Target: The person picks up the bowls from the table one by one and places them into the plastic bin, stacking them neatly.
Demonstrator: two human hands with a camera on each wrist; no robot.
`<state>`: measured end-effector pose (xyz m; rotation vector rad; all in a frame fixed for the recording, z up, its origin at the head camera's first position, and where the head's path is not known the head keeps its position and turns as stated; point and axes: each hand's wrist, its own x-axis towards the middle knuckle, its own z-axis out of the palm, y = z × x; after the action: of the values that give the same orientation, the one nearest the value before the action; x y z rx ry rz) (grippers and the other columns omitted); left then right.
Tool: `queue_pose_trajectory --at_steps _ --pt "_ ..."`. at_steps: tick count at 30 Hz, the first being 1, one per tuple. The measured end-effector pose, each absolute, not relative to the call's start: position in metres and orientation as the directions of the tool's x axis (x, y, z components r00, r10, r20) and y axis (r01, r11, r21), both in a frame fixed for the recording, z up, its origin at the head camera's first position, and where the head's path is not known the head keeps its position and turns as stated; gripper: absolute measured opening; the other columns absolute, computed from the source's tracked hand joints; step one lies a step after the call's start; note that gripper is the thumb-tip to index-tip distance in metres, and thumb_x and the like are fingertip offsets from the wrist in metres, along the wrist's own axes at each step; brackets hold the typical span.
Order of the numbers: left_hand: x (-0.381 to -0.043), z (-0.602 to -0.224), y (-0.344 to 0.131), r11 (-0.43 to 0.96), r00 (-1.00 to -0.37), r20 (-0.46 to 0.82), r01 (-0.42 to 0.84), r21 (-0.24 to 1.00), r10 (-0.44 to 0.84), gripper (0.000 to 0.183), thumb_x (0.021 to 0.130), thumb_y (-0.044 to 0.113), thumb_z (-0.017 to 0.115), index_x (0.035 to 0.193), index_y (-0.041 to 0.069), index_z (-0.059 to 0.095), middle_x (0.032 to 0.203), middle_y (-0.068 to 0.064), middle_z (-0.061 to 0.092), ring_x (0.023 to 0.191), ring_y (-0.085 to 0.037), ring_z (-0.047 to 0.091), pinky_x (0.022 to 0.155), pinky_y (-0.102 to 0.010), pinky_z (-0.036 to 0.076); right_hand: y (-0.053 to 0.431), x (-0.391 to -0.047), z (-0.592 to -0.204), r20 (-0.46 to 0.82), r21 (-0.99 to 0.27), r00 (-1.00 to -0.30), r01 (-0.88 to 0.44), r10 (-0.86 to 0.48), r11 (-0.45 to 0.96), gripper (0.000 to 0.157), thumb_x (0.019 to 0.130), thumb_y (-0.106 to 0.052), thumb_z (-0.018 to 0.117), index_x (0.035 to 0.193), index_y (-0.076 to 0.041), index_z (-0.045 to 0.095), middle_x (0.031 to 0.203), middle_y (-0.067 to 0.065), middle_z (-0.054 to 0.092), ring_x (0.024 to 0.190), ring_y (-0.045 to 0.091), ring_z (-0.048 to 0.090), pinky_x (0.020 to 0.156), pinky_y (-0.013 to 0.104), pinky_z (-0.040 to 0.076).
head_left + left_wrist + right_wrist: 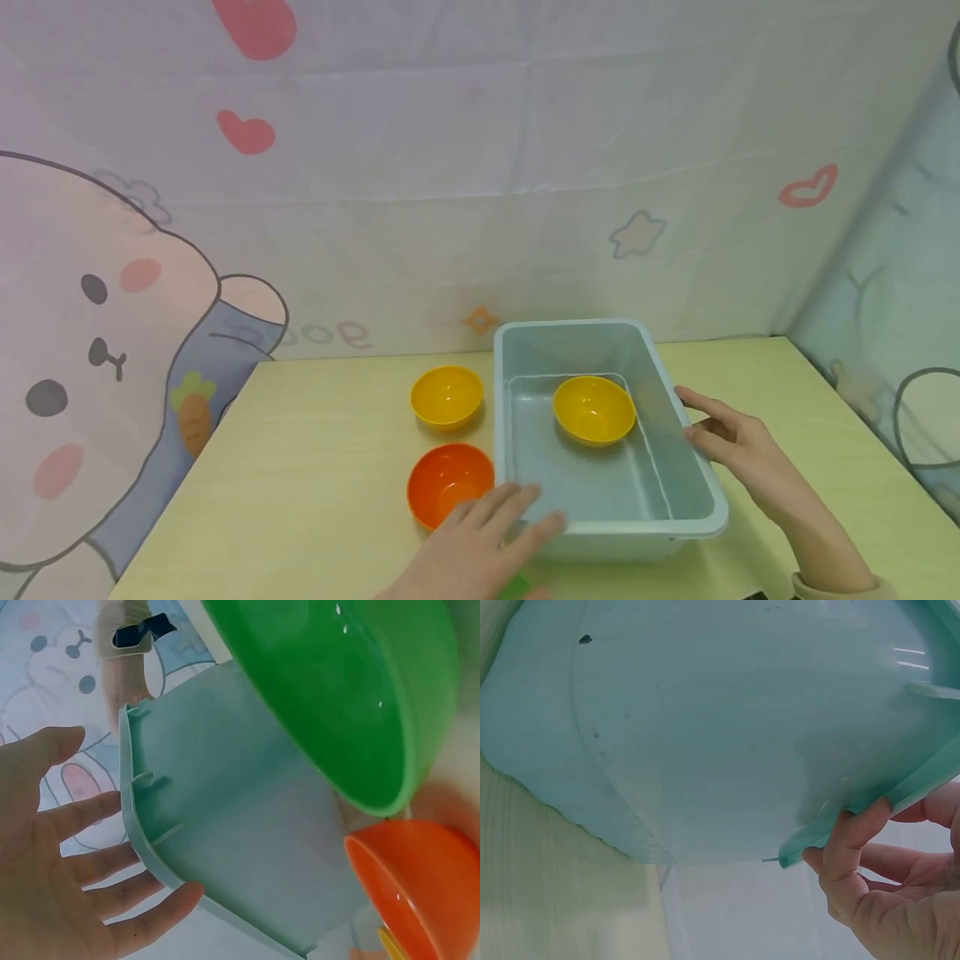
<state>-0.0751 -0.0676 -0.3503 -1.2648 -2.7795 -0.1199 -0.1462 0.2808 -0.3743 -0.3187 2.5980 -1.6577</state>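
Note:
A pale blue-green plastic basin (600, 528) stands on the table, with a yellow bowl (594, 410) inside it. My left hand (474, 537) reaches to the basin's near left corner, fingers spread and fairly straight. In the left wrist view those fingertips lie right at the rim. Below this hand is a green bowl (345, 697), mostly hidden from the head view. Partly behind the left hand sits an orange bowl (450, 483). At the basin's right side, my right hand (738, 450) grips the rim with bent fingers and thumb.
Another yellow bowl (447, 397) stands left of the basin, behind the orange one. The pale wooden table (300, 467) ends at a printed cloth backdrop (450, 167). A second cloth (900, 250) hangs along the right side.

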Motion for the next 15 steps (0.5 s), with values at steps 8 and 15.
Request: queue_pose_trajectory --at_steps 8,15 --pt "-0.067 -0.354 -0.067 0.658 -0.658 0.087 0.752 0.033 0.748 0.067 0.093 0.07 0.024 0.151 0.036 0.026 0.154 -0.001 0.037 0.133 -0.026 0.047 0.099 -0.043 0.049 0.281 -0.147 -0.374 0.078 -0.905 -0.977 -0.153 -0.199 0.396 0.057 0.1 -0.021 0.051 0.15 -0.003 0.029 0.1 -0.002 0.067 0.087 0.008 0.063 0.077 0.02 0.052" --pt "-0.058 -0.37 -0.07 0.649 -0.626 0.194 0.756 -0.087 0.755 0.062 0.096 0.066 0.023 0.149 0.034 0.031 0.154 -0.001 0.037 0.135 -0.024 0.046 0.097 -0.039 0.051 0.28 -0.146 -0.374 0.08 -0.905 -0.977 -0.155 -0.2 0.396 0.057 0.1 -0.021 0.05 0.15 -0.001 0.029 0.1 -0.002 0.067 0.086 0.008 0.062 0.076 0.021 0.052"
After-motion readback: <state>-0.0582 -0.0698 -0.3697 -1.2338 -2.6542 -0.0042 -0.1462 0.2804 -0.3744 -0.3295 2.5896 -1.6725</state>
